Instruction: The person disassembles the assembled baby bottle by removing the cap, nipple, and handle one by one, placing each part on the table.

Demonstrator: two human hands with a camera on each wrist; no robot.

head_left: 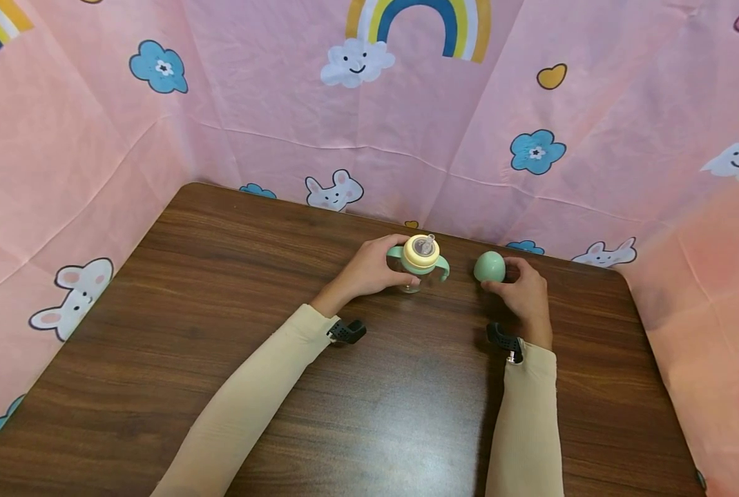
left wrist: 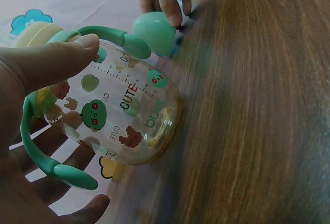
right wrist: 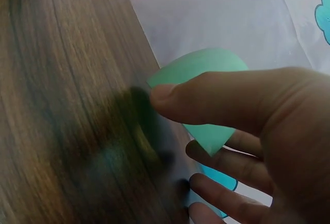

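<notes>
A clear baby bottle (head_left: 422, 254) with a yellow collar, a clear teat and two green side handles stands near the table's far edge. My left hand (head_left: 372, 268) grips it from the left, thumb on the near side just below the collar. In the left wrist view, the bottle (left wrist: 126, 97) shows printed cartoon figures and the word "CUTE". To its right, my right hand (head_left: 525, 291) holds a rounded green cap (head_left: 490, 267) between thumb and fingers. The right wrist view shows the thumb across the cap (right wrist: 206, 61), its rim close over the tabletop.
Dark wood-grain table (head_left: 357, 414) spreads under both arms. A pink cloth backdrop (head_left: 270, 90) with rainbows, flowers and rabbits rises right behind the far edge and along both sides. A black wrist mount (head_left: 347, 332) sits on the left sleeve, another (head_left: 503, 338) on the right.
</notes>
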